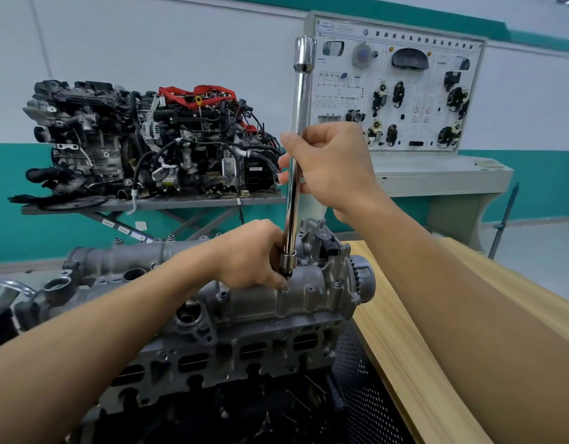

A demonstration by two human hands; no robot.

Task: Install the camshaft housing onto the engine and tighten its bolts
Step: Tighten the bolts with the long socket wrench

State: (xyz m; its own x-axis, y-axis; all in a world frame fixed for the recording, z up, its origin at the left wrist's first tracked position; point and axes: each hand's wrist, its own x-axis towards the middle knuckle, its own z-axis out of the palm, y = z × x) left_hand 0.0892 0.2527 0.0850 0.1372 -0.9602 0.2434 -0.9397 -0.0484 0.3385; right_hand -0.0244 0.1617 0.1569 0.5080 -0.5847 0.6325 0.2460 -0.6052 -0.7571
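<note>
The grey cast camshaft housing (pixel 312 299) sits on top of the engine's cylinder head (pixel 232 350) in front of me. A long chrome extension bar (pixel 296 149) stands nearly upright, its socket end (pixel 288 262) over a bolt hole on the housing. My right hand (pixel 331 168) grips the bar around its middle. My left hand (pixel 254 254) holds the socket at the bar's lower end, resting on the housing. A bolt head (pixel 284 289) shows just below my left fingers.
A wooden bench top (pixel 414 347) lies to the right of the engine. Behind, a second engine (pixel 148 139) rests on a lift table. A white training panel (pixel 395 84) on a grey console stands at the back right.
</note>
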